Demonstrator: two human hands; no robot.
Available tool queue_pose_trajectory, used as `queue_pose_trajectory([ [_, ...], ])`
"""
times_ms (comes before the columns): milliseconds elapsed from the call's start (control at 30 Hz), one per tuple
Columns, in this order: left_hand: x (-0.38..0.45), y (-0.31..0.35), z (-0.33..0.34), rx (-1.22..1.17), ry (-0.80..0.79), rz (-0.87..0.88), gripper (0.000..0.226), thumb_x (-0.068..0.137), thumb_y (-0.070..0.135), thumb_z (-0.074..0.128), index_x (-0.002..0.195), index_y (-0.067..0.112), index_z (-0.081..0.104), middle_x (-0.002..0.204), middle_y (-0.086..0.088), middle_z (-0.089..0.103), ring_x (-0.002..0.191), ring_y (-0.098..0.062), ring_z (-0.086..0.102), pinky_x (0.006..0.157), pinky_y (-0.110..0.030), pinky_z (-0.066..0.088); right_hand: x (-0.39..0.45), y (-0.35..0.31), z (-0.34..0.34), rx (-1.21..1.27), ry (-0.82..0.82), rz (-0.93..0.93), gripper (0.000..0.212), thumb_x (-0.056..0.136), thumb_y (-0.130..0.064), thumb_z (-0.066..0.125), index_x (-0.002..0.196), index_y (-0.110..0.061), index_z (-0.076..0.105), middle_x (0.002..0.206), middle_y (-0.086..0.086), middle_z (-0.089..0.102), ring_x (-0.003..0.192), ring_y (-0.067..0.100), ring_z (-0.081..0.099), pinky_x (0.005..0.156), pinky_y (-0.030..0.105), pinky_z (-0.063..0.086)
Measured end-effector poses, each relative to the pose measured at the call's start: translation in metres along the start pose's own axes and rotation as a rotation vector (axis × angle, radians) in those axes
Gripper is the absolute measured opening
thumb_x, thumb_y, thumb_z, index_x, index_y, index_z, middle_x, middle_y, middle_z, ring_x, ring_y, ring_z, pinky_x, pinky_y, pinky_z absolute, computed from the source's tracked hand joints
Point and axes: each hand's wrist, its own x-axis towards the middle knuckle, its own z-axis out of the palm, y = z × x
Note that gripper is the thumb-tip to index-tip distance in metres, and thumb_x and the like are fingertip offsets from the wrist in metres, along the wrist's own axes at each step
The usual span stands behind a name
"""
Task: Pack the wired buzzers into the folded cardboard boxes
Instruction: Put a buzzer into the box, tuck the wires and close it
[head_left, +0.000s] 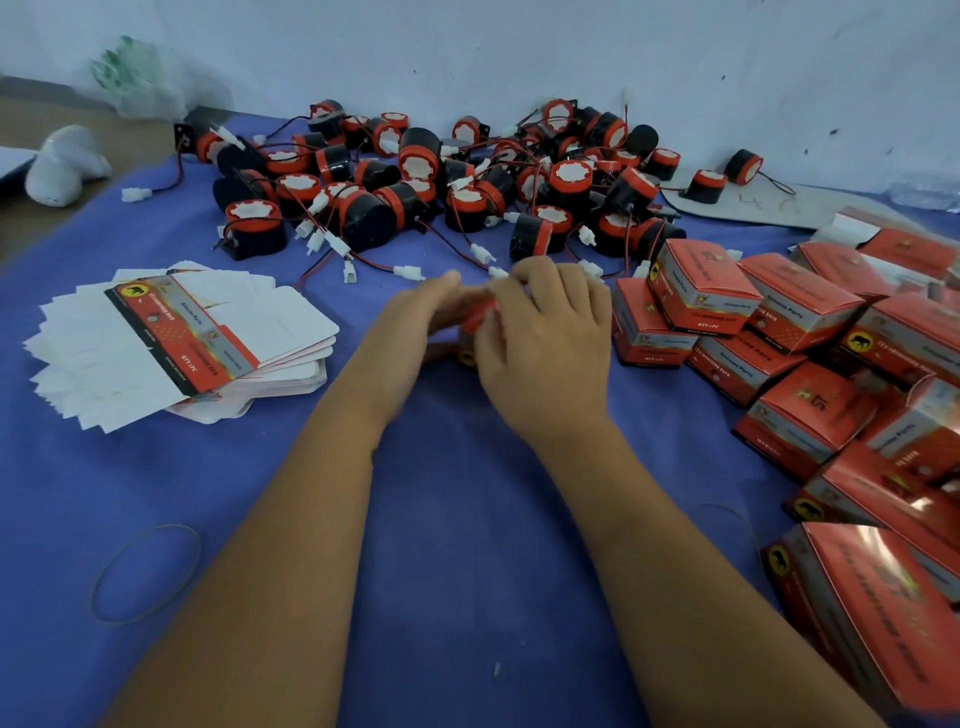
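Note:
Between both hands at the middle of the blue cloth sits a small red cardboard box, mostly hidden by my fingers. My left hand holds its left side and my right hand curls over its top and right side. Whether a buzzer is inside cannot be seen. Behind the hands lies a heap of black-and-red wired buzzers with white plugs. A stack of flat unfolded boxes lies to the left. Several closed red boxes are piled on the right.
A rubber band lies on the blue cloth at the near left. White rounded objects and a plastic bag sit at the far left by the wall. A grey sheet with two buzzers lies at the far right.

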Motion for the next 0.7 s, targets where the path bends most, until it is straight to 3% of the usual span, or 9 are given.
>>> queue_pose_trajectory([
  [67,-0.001,0.003,0.005,-0.26,-0.046,-0.044,0.045,0.104,0.045,0.03,0.143,0.03,0.048,0.138,0.004,0.059,0.119,-0.007,0.06,0.086,-0.024,0.055,0.002,-0.017,-0.005,0.031,0.128,-0.019,0.027,0.085,-0.014,0.054,0.105,-0.006,0.07,0.101,0.012,0.065,0.088,0.029,0.056,0.083,0.038,0.037],
  [167,-0.002,0.005,0.009,-0.528,0.066,-0.139,0.052,0.107,0.04,0.025,0.151,0.015,0.033,0.148,-0.006,0.046,0.114,-0.003,0.057,0.07,-0.011,0.053,-0.001,-0.044,-0.008,0.065,0.155,-0.024,0.034,0.085,-0.01,0.055,0.118,-0.007,0.066,0.114,0.012,0.064,0.101,0.027,0.049,0.089,0.042,0.038],
  [233,0.0,0.006,0.01,-0.705,0.185,-0.134,0.051,0.108,0.038,0.021,0.15,0.013,0.033,0.138,0.009,0.047,0.11,0.01,0.051,0.065,-0.007,0.05,-0.003,-0.055,-0.009,-0.172,-0.026,-0.041,0.045,0.085,-0.013,0.048,0.128,-0.012,0.059,0.125,0.008,0.06,0.112,0.025,0.047,0.096,0.041,0.038],
  [300,0.0,0.011,0.008,-0.802,0.095,-0.088,0.052,0.105,0.049,0.022,0.149,0.026,0.036,0.143,0.003,0.048,0.129,-0.007,0.05,0.087,-0.026,0.052,0.002,-0.054,-0.015,-0.401,-0.322,-0.02,0.058,0.079,-0.02,0.053,0.137,-0.017,0.047,0.132,0.003,0.053,0.117,0.023,0.049,0.098,0.041,0.039],
  [367,0.003,0.012,0.007,-0.806,0.136,-0.067,0.05,0.103,0.052,0.026,0.146,0.032,0.04,0.144,-0.008,0.051,0.132,-0.025,0.05,0.095,-0.041,0.049,0.008,-0.04,-0.016,-0.373,-0.588,0.071,0.064,0.074,-0.021,0.065,0.134,-0.018,0.041,0.126,0.004,0.051,0.116,0.026,0.045,0.092,0.044,0.036],
  [500,0.0,0.005,0.002,0.091,0.527,0.312,0.021,0.098,0.029,0.044,0.115,0.032,0.058,0.108,0.008,0.067,0.098,-0.001,0.062,0.079,-0.016,0.049,0.016,-0.001,-0.022,-0.388,-0.727,0.224,0.036,0.078,-0.016,0.062,0.112,-0.024,0.053,0.105,0.0,0.053,0.117,0.025,0.039,0.077,0.038,0.025],
  [567,-0.004,0.001,-0.008,0.527,0.595,0.415,0.021,0.094,0.027,0.047,0.107,0.028,0.064,0.106,0.011,0.065,0.101,-0.004,0.056,0.081,-0.021,0.049,0.017,0.023,-0.026,-0.468,-0.744,0.305,0.03,0.08,-0.015,0.059,0.109,-0.023,0.057,0.107,0.002,0.059,0.118,0.025,0.041,0.083,0.039,0.03],
  [633,-0.001,-0.003,-0.02,0.947,0.678,0.324,0.025,0.091,0.025,0.051,0.108,0.018,0.068,0.125,-0.003,0.058,0.129,-0.026,0.044,0.104,-0.045,0.04,0.013,0.044,-0.03,-0.542,-0.726,0.398,0.028,0.081,-0.015,0.058,0.108,-0.022,0.059,0.107,0.004,0.061,0.119,0.028,0.039,0.09,0.041,0.031],
  [700,-0.001,0.002,-0.028,1.188,0.722,-0.035,0.035,0.09,0.028,0.052,0.123,0.021,0.062,0.153,-0.014,0.033,0.148,-0.041,0.01,0.115,-0.062,0.009,0.008,0.058,-0.031,-0.592,-0.656,0.462,0.026,0.08,-0.015,0.058,0.105,-0.022,0.061,0.103,0.005,0.06,0.117,0.031,0.038,0.096,0.043,0.029],
])
